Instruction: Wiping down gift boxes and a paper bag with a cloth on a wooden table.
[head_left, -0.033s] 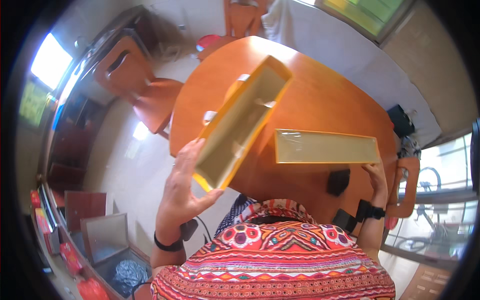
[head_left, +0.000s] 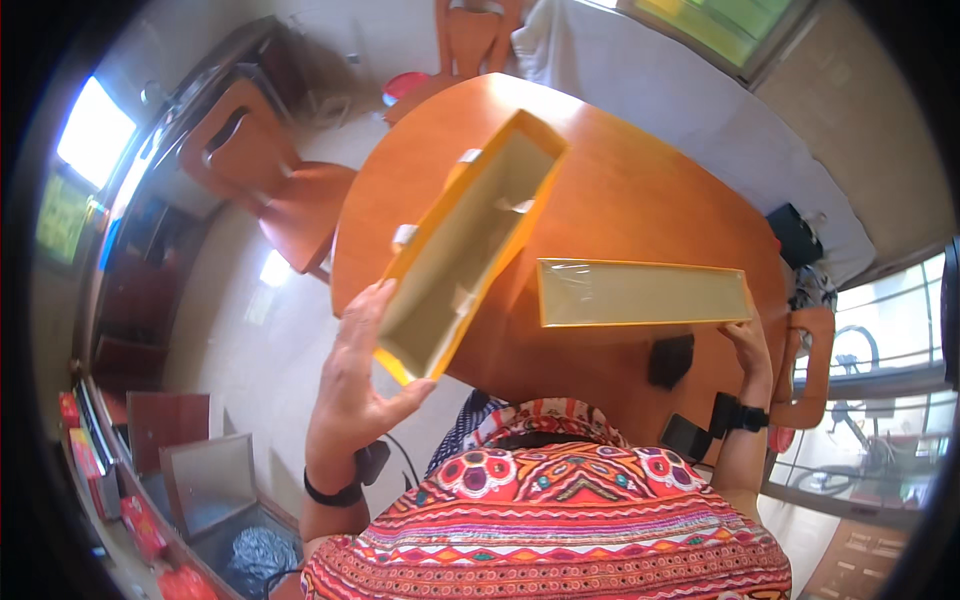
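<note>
My left hand grips the near end of a long, narrow cardboard box, fingers on its left side and thumb at the near corner. This box has yellow edges and a grey inside facing up, with whitish tabs along its left edge. It tilts away to the upper right, above the table. My right hand holds the lower right corner of a second long yellow-edged box piece, lying crosswise. Its grey face has glossy, clear film at the left end. The fingers behind it are partly hidden.
An orange-brown wooden table spreads ahead. On it, near my right arm, lie a black item and a dark phone-like device. Wooden chairs stand at left and right. A container with crumpled plastic sits at lower left.
Both box pieces appear slightly farther left in the picture, and the table and chairs have shifted left too. Both hands keep their hold.
</note>
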